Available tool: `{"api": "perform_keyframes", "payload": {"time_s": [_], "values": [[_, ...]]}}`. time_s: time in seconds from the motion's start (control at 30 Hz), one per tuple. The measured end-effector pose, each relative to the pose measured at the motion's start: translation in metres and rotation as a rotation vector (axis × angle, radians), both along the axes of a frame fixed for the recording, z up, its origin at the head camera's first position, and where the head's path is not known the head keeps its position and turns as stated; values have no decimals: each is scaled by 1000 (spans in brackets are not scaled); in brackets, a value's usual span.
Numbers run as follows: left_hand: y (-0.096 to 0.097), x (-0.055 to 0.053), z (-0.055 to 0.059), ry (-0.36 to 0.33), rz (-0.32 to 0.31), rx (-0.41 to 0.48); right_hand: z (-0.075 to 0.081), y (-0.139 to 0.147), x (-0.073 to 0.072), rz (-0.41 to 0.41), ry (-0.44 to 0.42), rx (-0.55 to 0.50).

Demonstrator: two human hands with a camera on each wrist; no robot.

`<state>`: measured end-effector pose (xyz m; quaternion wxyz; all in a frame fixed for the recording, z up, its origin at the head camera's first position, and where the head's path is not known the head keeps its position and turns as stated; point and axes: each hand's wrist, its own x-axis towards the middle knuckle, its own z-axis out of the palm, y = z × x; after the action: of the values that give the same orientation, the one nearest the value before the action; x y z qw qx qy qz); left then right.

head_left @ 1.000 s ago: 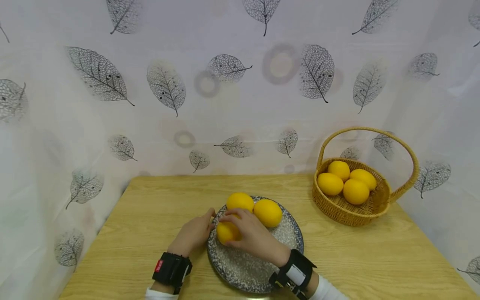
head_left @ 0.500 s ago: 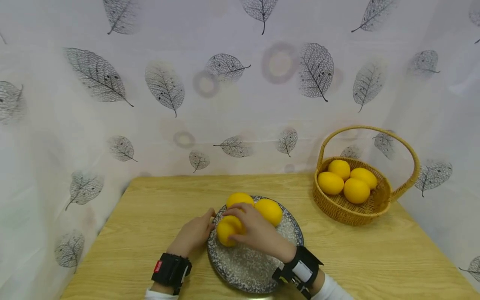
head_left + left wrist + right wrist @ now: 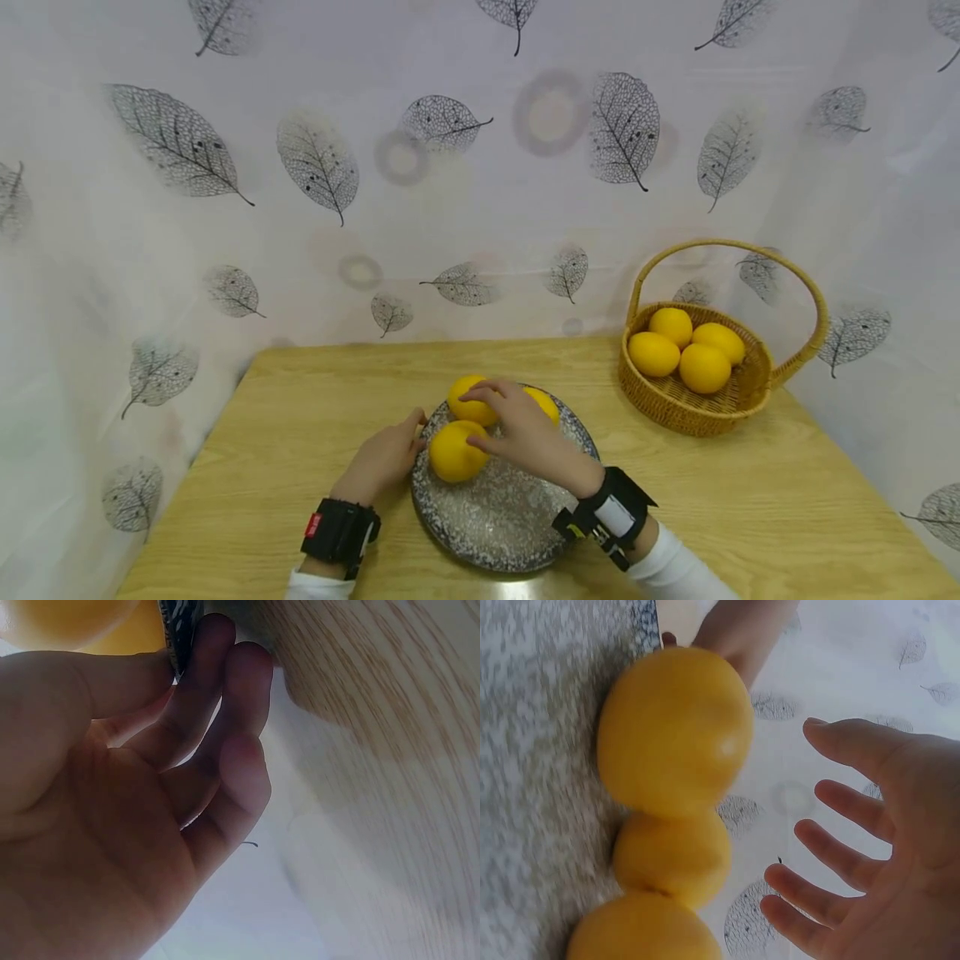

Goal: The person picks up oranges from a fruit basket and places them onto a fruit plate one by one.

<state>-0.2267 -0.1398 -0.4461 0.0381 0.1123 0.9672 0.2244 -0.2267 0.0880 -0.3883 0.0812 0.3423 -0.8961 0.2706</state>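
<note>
I hold my right hand (image 3: 517,425) palm down over the speckled plate (image 3: 502,521), reaching in from the right, while my left hand (image 3: 382,458) sits at the plate's left edge. On the plate are 3 yellow fruits (image 3: 453,452), clustered toward its far left; my right hand partly covers the back 2 in the head view. A wicker basket (image 3: 671,417) with 4 more fruits (image 3: 706,368) stands at the table's (image 3: 300,400) far right. My right fingers are spread, apart from the fruits; my left thumb and fingers pinch the rim.
</note>
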Motion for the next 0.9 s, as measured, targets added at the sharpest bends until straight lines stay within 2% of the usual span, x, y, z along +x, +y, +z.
{"api": "perform_keyframes", "payload": {"time_s": [0.17,0.43,0.63,0.77,0.9], "values": [[0,1,3,9,-7,10,11,22,-18,-77,-54,-24],[1,4,5,7,-9,10,38,79,-54,-171,-86,90],[0,3,4,13,-17,1,54,135,-84,-270,-75,145],[0,3,3,17,-16,-9,55,174,-101,-331,-112,203],[0,4,4,23,-13,-11,48,207,-109,-359,-183,253]]}}
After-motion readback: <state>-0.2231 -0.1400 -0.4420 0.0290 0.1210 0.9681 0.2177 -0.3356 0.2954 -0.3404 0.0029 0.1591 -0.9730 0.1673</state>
